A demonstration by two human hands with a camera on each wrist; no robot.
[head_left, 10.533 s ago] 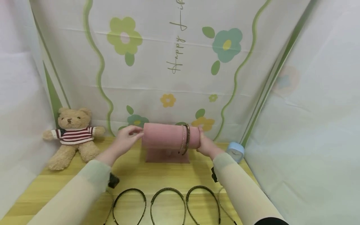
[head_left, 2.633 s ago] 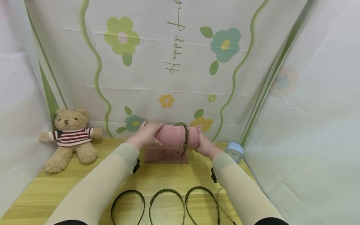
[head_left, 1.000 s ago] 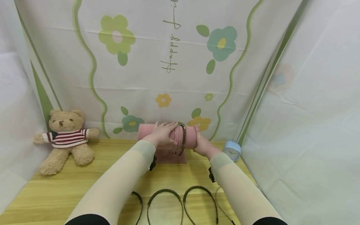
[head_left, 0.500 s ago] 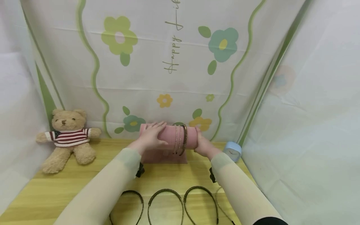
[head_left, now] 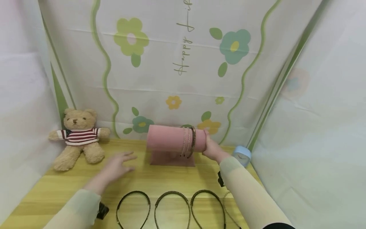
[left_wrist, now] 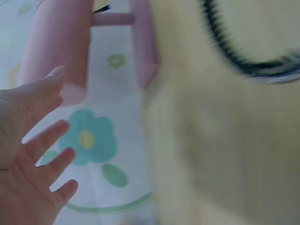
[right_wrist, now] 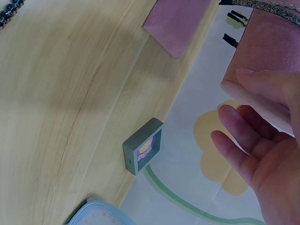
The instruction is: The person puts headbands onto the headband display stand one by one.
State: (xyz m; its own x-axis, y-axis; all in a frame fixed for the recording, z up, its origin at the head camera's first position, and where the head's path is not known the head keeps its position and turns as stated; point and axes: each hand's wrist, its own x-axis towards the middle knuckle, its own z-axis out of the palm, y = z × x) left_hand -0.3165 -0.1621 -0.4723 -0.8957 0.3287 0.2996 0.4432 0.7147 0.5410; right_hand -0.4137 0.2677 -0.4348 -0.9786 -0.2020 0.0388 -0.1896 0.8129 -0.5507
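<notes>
left fingers (left_wrist: 49, 139) now off pink stand (head_left: 166, 138), spread | right fingers (right_wrist: 241, 129) apparently gripping its end

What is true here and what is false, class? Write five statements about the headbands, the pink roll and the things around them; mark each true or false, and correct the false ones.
1. Three headbands hang over the pink roll. True.
2. The left grip is pinching a headband. False: it is empty, fingers spread, apart from the pink roll.
3. The right grip holds one end of the pink roll. True.
4. The teddy bear wears a plain green top. False: its top has dark red and white stripes.
5. More headbands lie on the table in front of the pink roll. True.
</notes>
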